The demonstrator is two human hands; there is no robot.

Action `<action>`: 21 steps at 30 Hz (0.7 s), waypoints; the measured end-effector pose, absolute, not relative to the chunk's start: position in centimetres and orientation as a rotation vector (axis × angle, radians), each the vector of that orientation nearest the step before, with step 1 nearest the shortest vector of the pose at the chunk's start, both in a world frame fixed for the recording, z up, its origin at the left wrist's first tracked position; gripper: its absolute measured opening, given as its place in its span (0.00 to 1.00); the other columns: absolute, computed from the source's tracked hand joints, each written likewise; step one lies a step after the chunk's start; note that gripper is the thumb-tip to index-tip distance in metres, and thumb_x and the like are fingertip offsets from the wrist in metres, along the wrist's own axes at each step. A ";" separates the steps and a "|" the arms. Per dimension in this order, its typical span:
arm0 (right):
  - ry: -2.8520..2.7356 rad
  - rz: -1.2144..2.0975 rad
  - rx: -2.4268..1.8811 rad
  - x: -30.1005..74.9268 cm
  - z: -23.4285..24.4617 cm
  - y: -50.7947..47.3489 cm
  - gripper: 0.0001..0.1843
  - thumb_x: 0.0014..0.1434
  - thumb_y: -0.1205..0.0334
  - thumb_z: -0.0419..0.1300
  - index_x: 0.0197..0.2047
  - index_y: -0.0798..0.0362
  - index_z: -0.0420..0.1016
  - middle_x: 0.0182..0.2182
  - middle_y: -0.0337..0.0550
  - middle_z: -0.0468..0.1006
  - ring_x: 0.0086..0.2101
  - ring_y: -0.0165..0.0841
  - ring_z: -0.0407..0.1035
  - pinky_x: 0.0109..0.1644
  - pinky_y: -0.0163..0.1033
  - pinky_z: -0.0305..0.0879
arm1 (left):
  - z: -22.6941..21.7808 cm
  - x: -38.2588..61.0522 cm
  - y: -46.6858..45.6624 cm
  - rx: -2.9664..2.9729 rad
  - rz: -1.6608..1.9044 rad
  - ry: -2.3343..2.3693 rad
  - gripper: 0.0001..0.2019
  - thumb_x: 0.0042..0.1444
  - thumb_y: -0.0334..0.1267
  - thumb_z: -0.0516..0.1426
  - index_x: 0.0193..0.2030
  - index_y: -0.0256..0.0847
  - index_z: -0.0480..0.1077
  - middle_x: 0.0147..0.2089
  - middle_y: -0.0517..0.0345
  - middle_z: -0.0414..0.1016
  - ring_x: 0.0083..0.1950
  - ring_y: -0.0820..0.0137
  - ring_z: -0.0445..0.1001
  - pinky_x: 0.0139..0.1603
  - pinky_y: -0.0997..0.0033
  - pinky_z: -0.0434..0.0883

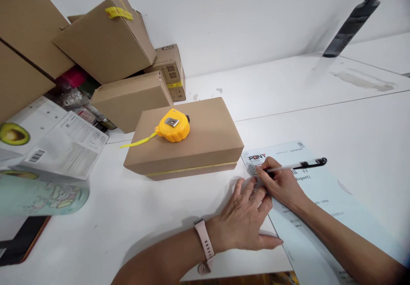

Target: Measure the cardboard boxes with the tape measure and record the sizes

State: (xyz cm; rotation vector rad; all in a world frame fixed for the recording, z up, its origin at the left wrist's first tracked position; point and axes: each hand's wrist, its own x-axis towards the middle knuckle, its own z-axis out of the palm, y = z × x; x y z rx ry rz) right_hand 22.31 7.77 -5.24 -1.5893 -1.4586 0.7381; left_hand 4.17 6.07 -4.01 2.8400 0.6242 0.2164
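A white pen with a black cap end [299,165] is gripped in my right hand [280,184], its tip down near the upper left corner of a pale blue printed report sheet [323,216]. The word PONY stands at that corner. My left hand [245,216] lies palm down across the table and the sheet's left edge, fingers spread, touching or nearly touching my right hand. A pale pink band circles the left wrist. Just beyond the hands sits a closed brown cardboard box [208,127]. On its top rests a yellow tape measure [174,125], a short length of tape pulled out.
Several cardboard boxes [105,41] are stacked at the back left. White printed cartons [67,144] and a mint green tumbler [48,195] stand at left, near a dark-edged object [35,238]. A dark bottle [352,26] stands at the back right, by the wall.
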 end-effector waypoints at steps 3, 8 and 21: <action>-1.420 0.775 -1.594 22.3 -5.2 7.7 0.14 0.62 0.54 0.58 0.27 0.48 0.62 0.20 0.33 0.64 0.21 0.29 0.58 0.24 0.35 0.55 | -4.2 4.2 6.0 2.834 0.222 0.624 0.39 0.63 0.67 0.47 0.64 0.31 0.62 0.66 0.40 0.64 0.74 0.45 0.48 0.73 0.40 0.46; -1.389 0.760 -1.617 22.3 -5.3 7.7 0.14 0.62 0.53 0.59 0.28 0.48 0.63 0.20 0.33 0.65 0.21 0.29 0.58 0.24 0.36 0.56 | -4.3 4.2 5.9 2.831 0.247 0.625 0.39 0.62 0.67 0.48 0.63 0.32 0.63 0.66 0.41 0.64 0.74 0.45 0.48 0.73 0.40 0.46; -1.386 0.777 -1.607 22.3 -5.1 7.7 0.15 0.61 0.54 0.60 0.27 0.48 0.62 0.19 0.33 0.64 0.22 0.29 0.58 0.24 0.36 0.56 | -4.1 4.1 6.0 2.811 0.244 0.632 0.39 0.60 0.68 0.50 0.63 0.33 0.64 0.66 0.40 0.64 0.74 0.46 0.49 0.72 0.40 0.48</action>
